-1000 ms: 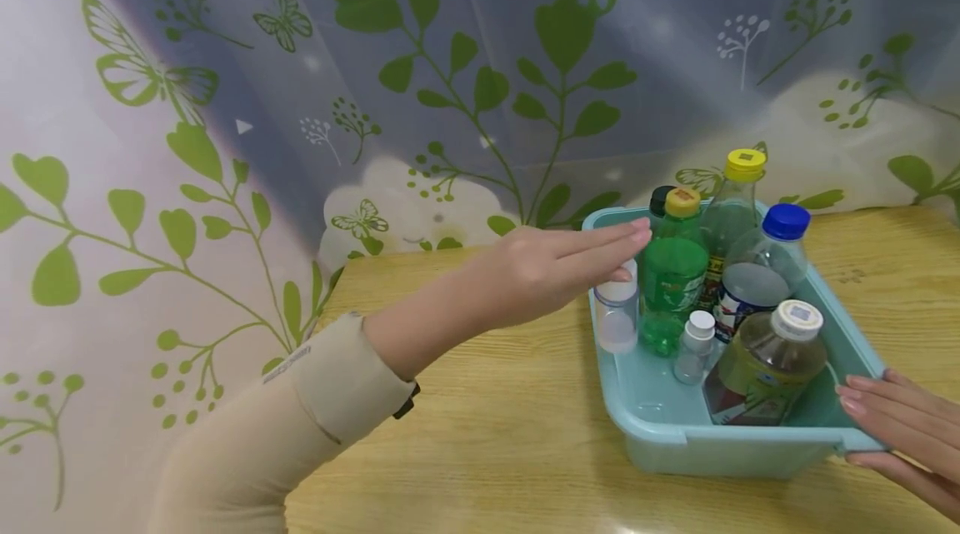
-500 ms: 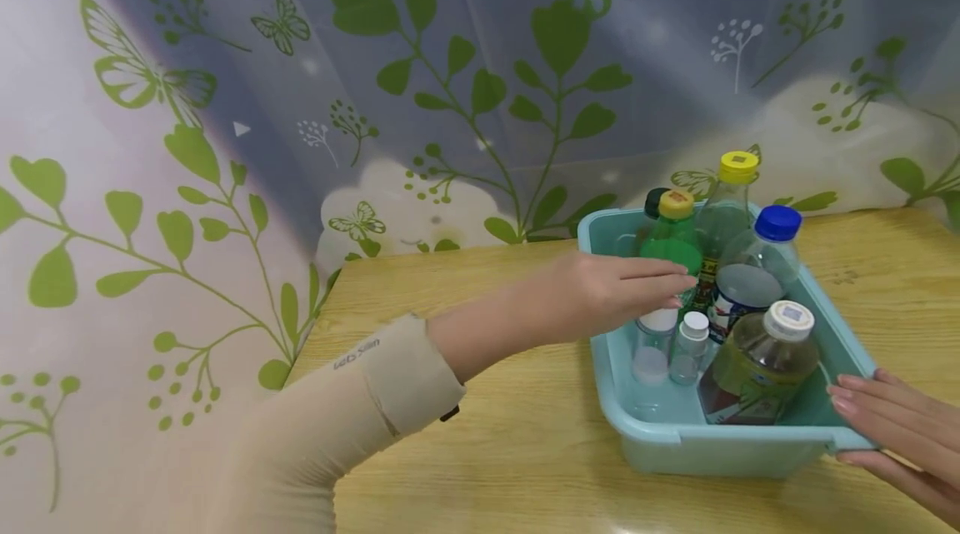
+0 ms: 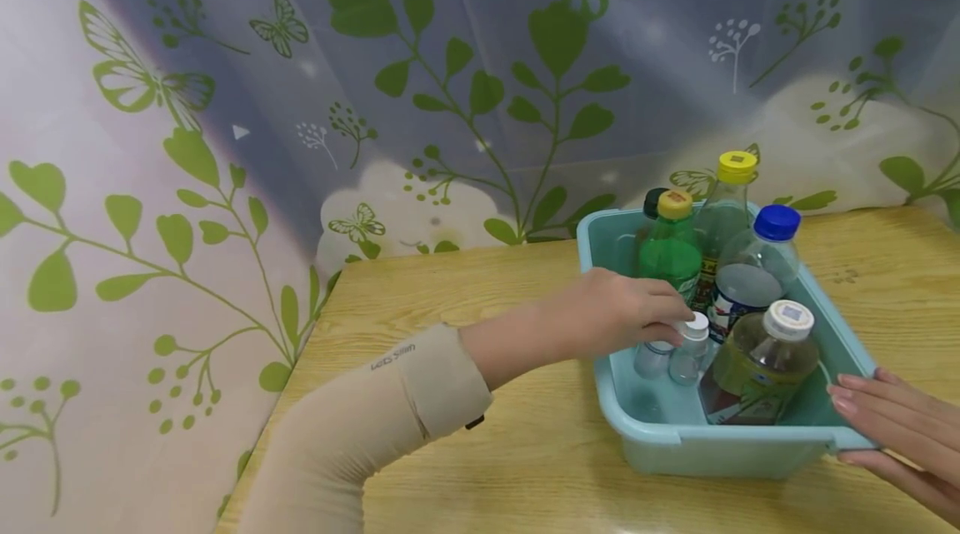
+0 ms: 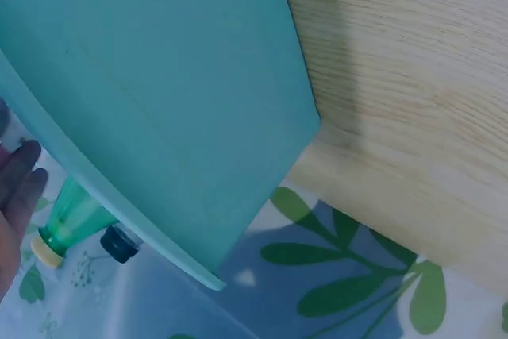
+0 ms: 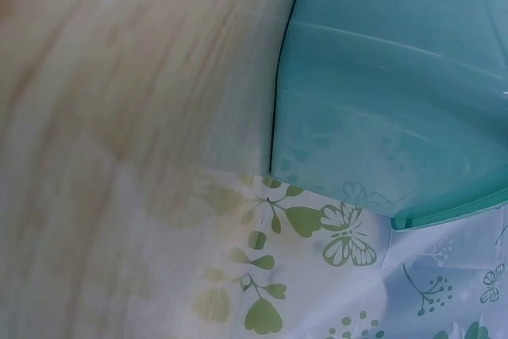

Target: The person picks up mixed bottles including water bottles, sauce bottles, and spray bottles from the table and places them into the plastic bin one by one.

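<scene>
In the head view, my left hand [image 3: 630, 313] reaches over the left rim of a light blue plastic bin [image 3: 652, 434]. Its fingers and thumb close at the top of a small clear bottle [image 3: 651, 361], hiding the cap. Right beside the fingertips stands a smaller bottle [image 3: 688, 363] with a white cap. A green soda bottle [image 3: 670, 255] stands behind the hand; the left wrist view shows the fingers [image 4: 24, 176] at the bin's edge. My right hand [image 3: 907, 430] holds the bin's front right corner, fingers over the rim and thumb below.
Also upright in the bin are a brown-drink bottle [image 3: 757, 376], a blue-capped bottle [image 3: 750, 284], a yellow-capped bottle [image 3: 723, 213] and a black-capped one [image 3: 654, 202]. The bin sits on a wooden table [image 3: 480, 442], with a leaf-patterned curtain [image 3: 450, 142] behind.
My left hand has moved right and down into the bin. The small clear bottle has gone from the left rim to beside the smaller white-capped bottle. The right hand stays at the corner.
</scene>
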Demonstrator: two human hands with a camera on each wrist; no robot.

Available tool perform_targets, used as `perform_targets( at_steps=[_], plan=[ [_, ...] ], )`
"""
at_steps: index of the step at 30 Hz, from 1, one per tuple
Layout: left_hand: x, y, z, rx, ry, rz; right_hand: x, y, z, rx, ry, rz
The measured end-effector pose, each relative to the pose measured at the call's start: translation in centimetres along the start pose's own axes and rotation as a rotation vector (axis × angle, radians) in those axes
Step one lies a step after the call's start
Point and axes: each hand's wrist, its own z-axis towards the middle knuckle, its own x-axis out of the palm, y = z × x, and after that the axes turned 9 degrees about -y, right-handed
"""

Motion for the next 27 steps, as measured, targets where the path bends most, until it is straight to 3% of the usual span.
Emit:
perform_targets(
  at_steps=[5,10,13,17,21,27],
  plan=[
    [0.3,-0.4,0.5,-0.077,0.155,-0.039,-0.1,0.2,0.0,0.014,0.022,-0.024],
    [0.7,-0.6,1.4,-0.176,0.345,0.162,-0.1,0.1,-0.1,0.018,0.017,-0.021],
    [1.0,-0.5,1.6,-0.2,0.446,0.26,-0.1,0.0,-0.2,0.016,0.014,-0.015],
    [1.4,-0.3,1.7,-0.189,0.521,0.293,-0.2,0.1,-0.4,0.033,0.043,-0.049],
    [1.7,-0.2,2.0,-0.197,0.57,0.265,-0.1,0.1,-0.3,0.033,0.039,-0.041],
    [2.8,-0.2,3.0,-0.18,0.621,0.281,0.3,0.0,-0.2,0.01,-0.027,0.02]
  ],
)
